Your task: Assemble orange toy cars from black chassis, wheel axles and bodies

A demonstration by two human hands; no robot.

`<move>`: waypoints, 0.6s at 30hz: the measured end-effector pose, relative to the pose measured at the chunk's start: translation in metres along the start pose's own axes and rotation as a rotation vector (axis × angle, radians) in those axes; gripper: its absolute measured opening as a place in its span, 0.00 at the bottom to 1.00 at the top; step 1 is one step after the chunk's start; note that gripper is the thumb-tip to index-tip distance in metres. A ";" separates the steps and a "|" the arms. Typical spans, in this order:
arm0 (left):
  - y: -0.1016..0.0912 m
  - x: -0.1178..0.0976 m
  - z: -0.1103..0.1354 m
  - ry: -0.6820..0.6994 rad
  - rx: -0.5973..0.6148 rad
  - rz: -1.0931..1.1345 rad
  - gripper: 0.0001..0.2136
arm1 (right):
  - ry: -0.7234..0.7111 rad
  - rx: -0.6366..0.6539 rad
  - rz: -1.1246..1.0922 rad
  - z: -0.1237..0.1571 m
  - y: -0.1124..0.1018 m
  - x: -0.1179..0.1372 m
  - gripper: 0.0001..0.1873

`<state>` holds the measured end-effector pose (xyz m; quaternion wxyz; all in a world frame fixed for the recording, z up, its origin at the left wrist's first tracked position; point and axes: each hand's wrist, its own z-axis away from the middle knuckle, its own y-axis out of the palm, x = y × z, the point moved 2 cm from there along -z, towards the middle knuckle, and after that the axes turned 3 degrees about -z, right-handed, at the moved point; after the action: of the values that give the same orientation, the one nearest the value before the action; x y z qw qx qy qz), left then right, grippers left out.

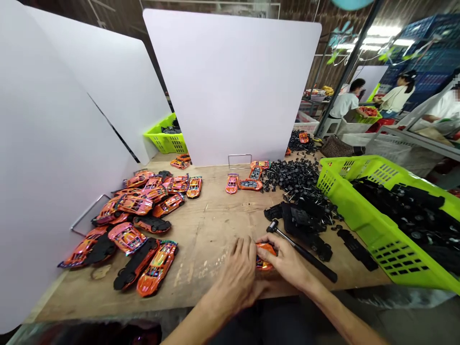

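An orange toy car [265,256] with a colourful pattern lies on the wooden table near its front edge, between my two hands. My right hand [285,258] grips its right side, thumb across the top and fingers curled over the far side. My left hand [241,263] presses against the car's left end with its fingers close together; its thumb and that end of the car are hidden. Just right of my right hand rests a hammer [305,254] with a black handle. Black car chassis [298,218] lie in a loose pile beyond the hammer.
Many orange toy cars [136,203] are heaped at the left. Black wheels on axles [294,177] form a pile at the back right, beside several car shells [250,184]. A green crate [377,235] of chassis stands at right. White panels [230,86] rise behind; people work farther off.
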<state>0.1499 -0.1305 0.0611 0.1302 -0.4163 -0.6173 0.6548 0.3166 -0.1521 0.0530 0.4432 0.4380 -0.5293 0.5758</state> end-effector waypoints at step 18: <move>0.076 -0.035 0.086 -0.968 0.335 2.641 0.10 | -0.306 -0.197 1.082 0.053 -0.044 -0.038 0.10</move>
<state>0.1374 -0.2305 -0.0047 -0.7431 -0.3963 0.3212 0.4331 0.3700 -0.2042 0.0291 0.0424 0.1396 -0.7875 0.5987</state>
